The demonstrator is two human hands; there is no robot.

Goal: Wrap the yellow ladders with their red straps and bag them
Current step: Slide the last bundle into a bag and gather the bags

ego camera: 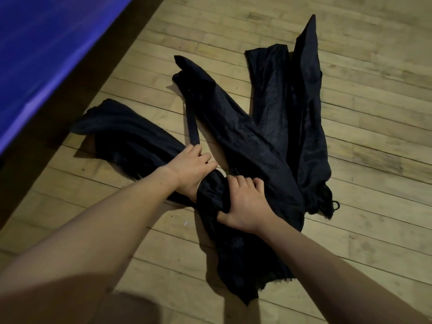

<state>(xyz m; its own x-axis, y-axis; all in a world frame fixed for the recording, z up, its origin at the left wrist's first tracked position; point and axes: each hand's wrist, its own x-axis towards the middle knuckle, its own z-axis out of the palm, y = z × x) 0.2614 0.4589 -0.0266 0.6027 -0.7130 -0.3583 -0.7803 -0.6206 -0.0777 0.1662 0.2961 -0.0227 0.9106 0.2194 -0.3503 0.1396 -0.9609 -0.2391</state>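
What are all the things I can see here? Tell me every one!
black bags: several, I cannot tell exactly how many, black, fanned out overlapping on the floor
black strap: one, black, lying along the middle bag
wooden floor: one, light brown planks, under everything
blue mat: one, blue, upper left edge
left hand: one, gripping bunched bag cloth
right hand: one, gripping the same bunched cloth
No yellow ladders or red straps show.
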